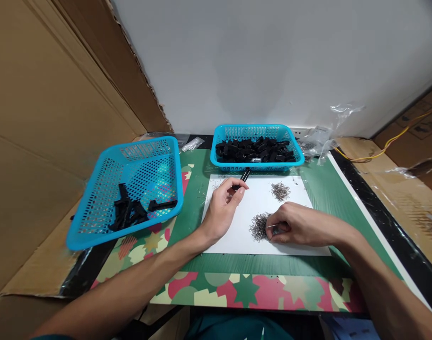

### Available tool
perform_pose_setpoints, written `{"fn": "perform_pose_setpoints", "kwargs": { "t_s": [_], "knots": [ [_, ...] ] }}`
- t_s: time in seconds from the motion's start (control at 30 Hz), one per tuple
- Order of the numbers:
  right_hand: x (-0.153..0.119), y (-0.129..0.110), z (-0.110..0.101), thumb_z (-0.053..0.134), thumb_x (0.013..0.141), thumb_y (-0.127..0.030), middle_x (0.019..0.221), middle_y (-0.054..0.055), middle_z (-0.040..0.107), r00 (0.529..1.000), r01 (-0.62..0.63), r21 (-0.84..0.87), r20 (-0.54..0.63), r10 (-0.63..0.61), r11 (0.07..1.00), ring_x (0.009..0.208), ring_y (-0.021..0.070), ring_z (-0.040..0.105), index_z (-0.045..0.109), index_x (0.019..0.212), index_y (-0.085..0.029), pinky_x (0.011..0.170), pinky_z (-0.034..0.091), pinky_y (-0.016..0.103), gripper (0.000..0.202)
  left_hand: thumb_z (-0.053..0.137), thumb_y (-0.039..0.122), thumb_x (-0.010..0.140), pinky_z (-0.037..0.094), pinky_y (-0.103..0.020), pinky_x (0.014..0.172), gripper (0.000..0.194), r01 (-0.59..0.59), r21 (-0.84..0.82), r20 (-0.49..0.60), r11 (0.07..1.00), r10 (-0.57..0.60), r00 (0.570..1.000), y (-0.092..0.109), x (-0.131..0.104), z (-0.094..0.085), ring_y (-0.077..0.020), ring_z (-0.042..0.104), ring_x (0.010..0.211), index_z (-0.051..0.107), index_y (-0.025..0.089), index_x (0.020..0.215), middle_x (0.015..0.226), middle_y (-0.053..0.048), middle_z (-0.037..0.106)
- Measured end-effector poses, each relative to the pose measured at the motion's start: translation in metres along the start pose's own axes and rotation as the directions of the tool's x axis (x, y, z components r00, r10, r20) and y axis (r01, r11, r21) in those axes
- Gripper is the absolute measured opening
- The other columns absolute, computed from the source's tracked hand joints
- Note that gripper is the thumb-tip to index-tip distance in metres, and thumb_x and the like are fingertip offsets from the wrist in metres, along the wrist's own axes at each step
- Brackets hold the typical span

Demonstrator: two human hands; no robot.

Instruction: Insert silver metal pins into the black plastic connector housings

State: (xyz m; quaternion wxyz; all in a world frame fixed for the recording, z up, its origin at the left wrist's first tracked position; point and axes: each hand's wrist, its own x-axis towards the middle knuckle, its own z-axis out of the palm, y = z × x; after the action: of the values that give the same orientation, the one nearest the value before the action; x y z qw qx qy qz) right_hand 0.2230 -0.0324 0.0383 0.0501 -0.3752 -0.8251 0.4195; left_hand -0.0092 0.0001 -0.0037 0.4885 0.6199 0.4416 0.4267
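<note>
My left hand is closed round a slim black part, whose far end points toward the back basket. Its near end is hidden by the fingers. My right hand is pinched at the right edge of a pile of small metal pieces; a thin light line shows at its fingertips, too small to identify. Another, smaller pile of metal pieces lies behind it. Both piles rest on a white sheet.
A blue basket at the left holds black parts. At the back, a second blue basket is filled with black pieces. Clear plastic bags lie at its right. Cardboard stands at the left; yellow wires run at the right.
</note>
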Motion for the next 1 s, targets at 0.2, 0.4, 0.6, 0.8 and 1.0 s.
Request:
{"fn": "perform_pose_setpoints", "kwargs": {
  "t_s": [0.2,0.4,0.6,0.8,1.0],
  "knots": [
    [-0.004,-0.004,-0.004,0.063,0.082,-0.008,0.064,-0.006,0.054,1.0,-0.027,0.07,-0.005,0.027,0.997,0.056,0.0093,0.039,0.074,0.085,-0.019,0.052,0.03,0.024,0.016,0.061,0.042,0.1,0.035,-0.027,0.058,0.022,-0.02,0.034,0.027,0.999,0.019,0.999,0.001,0.0,0.0,-0.0141,0.046,0.065,0.069,0.022,0.102,0.075,0.0,0.055],
    [-0.008,0.007,-0.012,0.069,0.091,-0.025,0.063,-0.006,0.051,0.995,-0.045,0.258,-0.071,0.065,0.965,0.055,0.0096,0.035,0.076,0.093,-0.018,0.051,0.027,0.025,0.01,0.059,0.037,0.101,0.044,-0.028,0.073,0.02,-0.121,0.129,0.06,0.984,0.114,0.992,0.007,-0.004,0.0,-0.0172,0.058,0.085,0.071,0.021,0.102,0.102,-0.005,0.064],
    [-0.007,0.013,-0.011,0.068,0.096,-0.036,0.073,-0.002,0.066,0.999,-0.048,0.215,0.018,0.045,0.975,0.061,0.011,0.045,0.079,0.093,-0.019,0.054,0.032,0.024,0.021,0.059,0.034,0.102,0.046,-0.028,0.072,0.019,-0.161,0.165,0.108,0.973,0.145,0.984,0.015,-0.009,0.001,-0.0166,0.059,0.085,0.071,0.02,0.101,0.102,-0.004,0.062],
    [-0.003,0.035,-0.016,0.063,0.097,-0.048,0.063,-0.002,0.057,0.869,-0.148,0.142,-0.453,0.197,0.979,0.058,0.0125,0.04,0.078,0.083,-0.018,0.054,0.027,0.027,0.036,0.057,0.032,0.103,0.045,-0.028,0.071,0.018,-0.165,0.168,0.142,0.972,0.142,0.98,0.018,-0.01,0.001,-0.015,0.057,0.081,0.071,0.021,0.102,0.101,-0.003,0.061],
    [0.014,0.046,-0.007,0.064,0.093,-0.047,0.06,-0.001,0.056,0.566,-0.397,0.033,-0.778,0.273,0.917,0.057,0.0158,0.047,0.08,0.097,-0.02,0.058,0.029,0.029,0.032,0.057,0.031,0.104,0.045,-0.028,0.071,0.017,-0.167,0.171,0.144,0.971,0.143,0.979,0.017,-0.009,0.0,-0.0152,0.057,0.081,0.07,0.021,0.101,0.101,-0.003,0.061]
  ]
}}
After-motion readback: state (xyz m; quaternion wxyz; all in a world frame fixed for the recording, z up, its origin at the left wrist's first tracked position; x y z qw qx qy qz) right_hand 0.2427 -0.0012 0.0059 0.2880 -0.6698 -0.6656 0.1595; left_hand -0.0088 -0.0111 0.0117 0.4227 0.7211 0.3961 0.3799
